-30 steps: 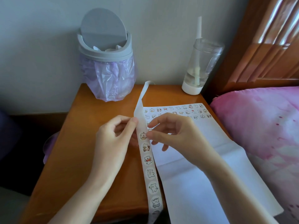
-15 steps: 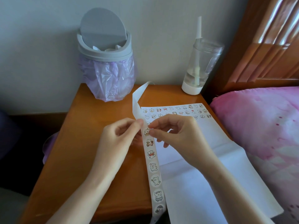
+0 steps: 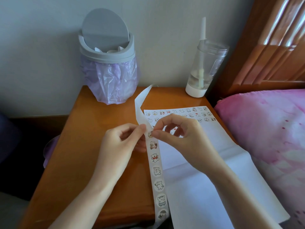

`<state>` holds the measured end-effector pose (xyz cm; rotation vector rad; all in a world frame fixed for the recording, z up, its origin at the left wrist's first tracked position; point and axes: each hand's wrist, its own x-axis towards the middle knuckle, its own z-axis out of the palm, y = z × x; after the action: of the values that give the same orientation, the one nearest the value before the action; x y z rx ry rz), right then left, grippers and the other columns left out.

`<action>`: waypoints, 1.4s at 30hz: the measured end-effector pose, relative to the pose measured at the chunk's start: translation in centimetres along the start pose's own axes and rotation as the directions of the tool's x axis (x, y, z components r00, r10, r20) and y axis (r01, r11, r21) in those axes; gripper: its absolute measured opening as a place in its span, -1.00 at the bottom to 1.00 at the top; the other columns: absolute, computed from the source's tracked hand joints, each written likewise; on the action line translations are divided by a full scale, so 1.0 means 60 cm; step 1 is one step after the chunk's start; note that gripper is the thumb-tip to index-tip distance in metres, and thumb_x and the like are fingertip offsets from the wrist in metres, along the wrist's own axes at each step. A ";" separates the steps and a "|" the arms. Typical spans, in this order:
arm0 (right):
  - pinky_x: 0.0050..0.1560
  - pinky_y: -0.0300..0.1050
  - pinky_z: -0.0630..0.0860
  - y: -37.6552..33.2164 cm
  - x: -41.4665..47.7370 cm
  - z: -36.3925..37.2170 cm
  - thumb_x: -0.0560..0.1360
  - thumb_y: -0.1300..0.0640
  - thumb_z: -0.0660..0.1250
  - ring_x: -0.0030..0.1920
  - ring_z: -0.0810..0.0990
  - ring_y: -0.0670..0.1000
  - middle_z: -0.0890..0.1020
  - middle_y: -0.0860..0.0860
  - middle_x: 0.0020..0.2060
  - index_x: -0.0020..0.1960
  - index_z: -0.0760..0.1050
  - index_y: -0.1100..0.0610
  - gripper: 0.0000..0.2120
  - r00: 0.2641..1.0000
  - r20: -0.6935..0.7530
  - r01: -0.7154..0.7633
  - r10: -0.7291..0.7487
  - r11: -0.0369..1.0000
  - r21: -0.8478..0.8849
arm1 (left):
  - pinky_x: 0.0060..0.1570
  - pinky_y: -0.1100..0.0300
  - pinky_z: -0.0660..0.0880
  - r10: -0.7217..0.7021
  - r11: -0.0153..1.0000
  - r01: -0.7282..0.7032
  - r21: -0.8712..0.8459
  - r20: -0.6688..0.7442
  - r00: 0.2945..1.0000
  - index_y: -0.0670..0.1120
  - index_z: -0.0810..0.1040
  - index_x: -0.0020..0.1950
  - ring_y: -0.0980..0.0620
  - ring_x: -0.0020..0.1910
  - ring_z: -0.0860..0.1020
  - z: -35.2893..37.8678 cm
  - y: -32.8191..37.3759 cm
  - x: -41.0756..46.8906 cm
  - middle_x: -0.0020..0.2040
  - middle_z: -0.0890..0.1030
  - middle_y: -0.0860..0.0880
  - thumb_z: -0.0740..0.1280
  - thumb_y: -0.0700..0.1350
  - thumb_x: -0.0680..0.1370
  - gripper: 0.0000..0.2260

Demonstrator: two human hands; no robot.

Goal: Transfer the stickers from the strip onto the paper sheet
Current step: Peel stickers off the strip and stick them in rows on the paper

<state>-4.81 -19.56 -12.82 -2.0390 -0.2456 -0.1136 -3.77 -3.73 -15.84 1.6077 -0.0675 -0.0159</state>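
The strip (image 3: 156, 171) hung over the tabletop (image 3: 92, 146), pinched by the left hand (image 3: 122, 141). The right hand (image 3: 179, 134) nipped its topmost sticker (image 3: 150, 134), likely mid-peel. The paper sheet (image 3: 206, 179) lay beside it with roughly three sticker rows filled, mostly bare. About seven stickers were left on the strip.
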 end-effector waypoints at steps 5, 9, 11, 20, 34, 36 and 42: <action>-0.42 -0.44 0.33 -0.001 0.011 -0.053 0.38 0.15 0.46 -0.39 0.51 -0.15 0.64 -0.11 -0.35 -0.19 0.60 0.08 -0.95 0.998 -0.058 -0.031 0.039 0.990 0.138 | -0.34 0.28 0.58 -0.030 1.000 0.030 -0.007 -0.004 1.000 -0.16 0.67 -0.16 -0.02 -0.33 0.64 0.001 -0.001 0.000 -0.28 0.69 -0.09 0.34 -0.12 0.54 -0.82; -0.50 -0.38 0.28 0.036 0.024 -0.109 0.41 0.18 0.46 -0.51 0.40 -0.17 0.58 -0.07 -0.46 -0.16 0.61 0.16 -0.94 0.966 -0.134 -0.214 0.223 0.974 0.079 | -0.35 0.27 0.57 -0.013 0.999 0.012 0.047 0.005 1.000 -0.14 0.67 -0.20 0.01 -0.35 0.62 0.002 -0.004 -0.001 -0.30 0.67 -0.12 0.34 -0.12 0.54 -0.82; -0.51 -0.36 0.28 0.061 0.030 -0.124 0.43 0.17 0.44 -0.53 0.36 -0.14 0.55 -0.02 -0.47 -0.14 0.61 0.17 -0.93 0.942 -0.144 -0.303 0.304 0.953 0.028 | -0.32 0.20 0.58 -0.017 0.998 0.016 0.056 0.010 1.000 -0.12 0.67 -0.20 -0.02 -0.33 0.63 0.002 -0.005 -0.001 -0.29 0.67 -0.13 0.34 -0.12 0.54 -0.83; -0.54 -0.39 0.25 0.103 0.040 -0.140 0.46 0.24 0.41 -0.55 0.37 -0.18 0.51 -0.13 -0.57 -0.13 0.60 0.19 -0.98 0.917 -0.060 -0.399 0.395 0.913 -0.086 | -0.33 0.20 0.59 0.000 0.979 -0.018 0.205 0.088 0.996 -0.04 0.67 -0.11 0.08 -0.24 0.67 0.005 -0.009 -0.001 -0.25 0.71 0.04 0.30 -0.08 0.56 -0.84; -0.55 -0.45 0.25 0.112 0.045 -0.126 0.42 0.27 0.45 -0.60 0.36 -0.21 0.52 -0.14 -0.61 -0.16 0.61 0.22 -0.97 0.932 -0.112 -0.354 0.345 0.932 -0.075 | -0.42 0.35 0.52 0.024 0.953 -0.040 0.301 0.057 0.998 0.01 0.66 -0.14 0.11 -0.36 0.63 0.006 -0.012 -0.002 -0.31 0.69 0.11 0.32 -0.07 0.55 -0.86; -0.54 -0.45 0.25 0.114 0.045 -0.126 0.41 0.28 0.45 -0.59 0.37 -0.21 0.54 -0.12 -0.58 -0.17 0.62 0.22 -0.98 0.934 -0.118 -0.346 0.337 0.935 -0.073 | -0.42 0.36 0.51 0.021 0.954 -0.037 0.299 0.056 0.998 0.01 0.66 -0.14 0.11 -0.36 0.63 0.006 -0.012 -0.002 -0.31 0.69 0.10 0.32 -0.07 0.55 -0.86; -0.50 -0.43 0.31 0.119 0.046 -0.124 0.40 0.28 0.47 -0.57 0.39 -0.22 0.57 -0.06 -0.48 -0.22 0.61 0.17 -0.94 0.941 -0.124 -0.327 0.314 0.940 -0.097 | -0.44 0.39 0.49 0.018 0.955 -0.034 0.296 0.056 0.998 0.00 0.66 -0.15 0.13 -0.37 0.63 0.007 -0.011 -0.002 -0.32 0.69 0.09 0.31 -0.07 0.55 -0.85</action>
<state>-0.34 -28.98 -15.04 -2.1535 0.1667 -0.0333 -3.87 -4.13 -16.49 1.9078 -0.1374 -0.0293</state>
